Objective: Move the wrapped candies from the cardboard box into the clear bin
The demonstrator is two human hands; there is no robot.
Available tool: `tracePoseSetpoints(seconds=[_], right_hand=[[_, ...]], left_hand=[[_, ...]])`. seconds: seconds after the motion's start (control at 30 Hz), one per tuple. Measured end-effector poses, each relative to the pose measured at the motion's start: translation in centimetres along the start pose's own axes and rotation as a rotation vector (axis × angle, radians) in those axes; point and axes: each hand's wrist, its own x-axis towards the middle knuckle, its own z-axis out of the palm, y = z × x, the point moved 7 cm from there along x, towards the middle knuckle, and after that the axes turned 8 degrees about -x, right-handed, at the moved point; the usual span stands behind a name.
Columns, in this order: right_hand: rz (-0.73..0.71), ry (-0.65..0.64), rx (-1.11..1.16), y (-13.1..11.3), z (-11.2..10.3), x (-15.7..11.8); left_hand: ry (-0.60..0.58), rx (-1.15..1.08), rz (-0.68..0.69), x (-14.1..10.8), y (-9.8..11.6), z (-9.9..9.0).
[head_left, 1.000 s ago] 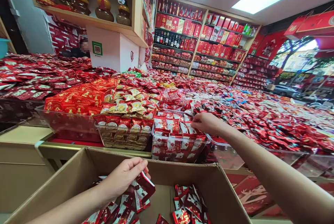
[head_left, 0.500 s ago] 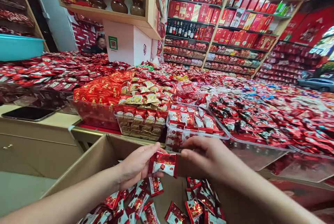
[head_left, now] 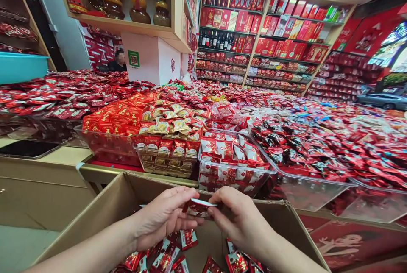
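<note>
Between my two hands, over a cardboard box [head_left: 95,215], is a small red and white wrapped candy [head_left: 197,208], tilted so its pale edge faces up. My left hand [head_left: 167,213] has its thumb over the candy's left end, with the fingers curled below. The thumb and fingers of my right hand [head_left: 238,218] pinch the right end. Inside the box lie several loose candies [head_left: 165,254] with the same red and white wrappers. Just past the box's far wall, a clear plastic bin [head_left: 222,175] holds upright rows of similar candies.
Another clear bin [head_left: 167,160] of gold and red packets stands left of it, then one with orange-red packets [head_left: 111,116]. Heaps of dark red candies [head_left: 311,150] spread to the right. A phone [head_left: 30,149] lies on the counter at left. A person [head_left: 119,61] is in the background.
My right hand has come left and down from near the bin onto the candy's right end. The candy has tipped from facing me to edge-up. The view has shifted slightly.
</note>
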Motion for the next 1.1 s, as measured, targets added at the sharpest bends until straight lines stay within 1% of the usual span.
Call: tracePoseSetpoints(seconds=[0.07, 0.13, 0.2, 0.23, 0.3, 0.37, 0.4, 0.43, 0.5, 0.53, 0.57, 0.63, 0.73, 0.8, 0.87, 1.1], right_hand=[[-0.055, 0.0, -0.025, -0.6, 0.3, -0.2], [-0.113, -0.017, -0.047, -1.4, 0.6, -0.3], [-0.168, -0.02, -0.076, -2.3, 0.2, -0.3], [-0.183, -0.004, -0.091, -2.7, -0.4, 0.0], [-0.154, 0.092, -0.107, -2.7, -2.7, 1.0], [-0.062, 0.225, -0.077, -1.5, -6.1, 2.8], [-0.003, 0.289, -0.04, -0.4, -7.8, 4.0], [0.046, 0.32, 0.018, 0.9, -9.1, 5.4], [0.157, 0.356, 0.123, 3.8, -10.9, 8.3], [0.232, 0.35, 0.134, 5.3, -11.3, 9.7], [0.301, 0.332, 0.146, 6.7, -11.2, 11.0], [0.427, 0.231, 0.17, 8.9, -10.0, 13.2], [0.533, 0.061, 0.206, 10.1, -7.2, 15.1], [0.558, 0.007, 0.189, 10.2, -6.1, 15.8], [0.562, -0.022, 0.155, 10.2, -5.7, 16.1], [0.59, -0.12, 0.069, 10.9, -5.6, 15.8]], left_hand=[[0.007, 0.068, 0.051, -0.1, 0.2, 0.2], [-0.014, 0.122, 0.054, -0.4, 0.3, 0.7], [-0.029, 0.168, 0.044, -0.5, 0.6, 1.0], [-0.022, 0.223, 0.059, -0.6, 1.0, 0.8], [0.027, 0.457, 0.182, -0.5, 2.7, -0.1], [0.12, 0.813, 0.369, -0.4, 5.0, -1.3], [0.172, 0.974, 0.447, -0.4, 5.9, -1.9], [0.216, 1.08, 0.5, -0.2, 6.7, -2.6], [0.244, 1.17, 0.529, 0.2, 7.4, -3.6], [0.234, 1.179, 0.525, 0.5, 7.5, -3.9], [0.219, 1.184, 0.521, 0.7, 7.6, -4.1], [0.209, 1.2, 0.535, 0.9, 7.5, -4.2], [0.232, 1.254, 0.609, 0.8, 7.6, -4.0], [0.239, 1.298, 0.658, 0.6, 7.5, -3.8], [0.238, 1.324, 0.693, 0.5, 7.5, -3.7], [0.223, 1.346, 0.72, 0.5, 7.4, -3.7]])
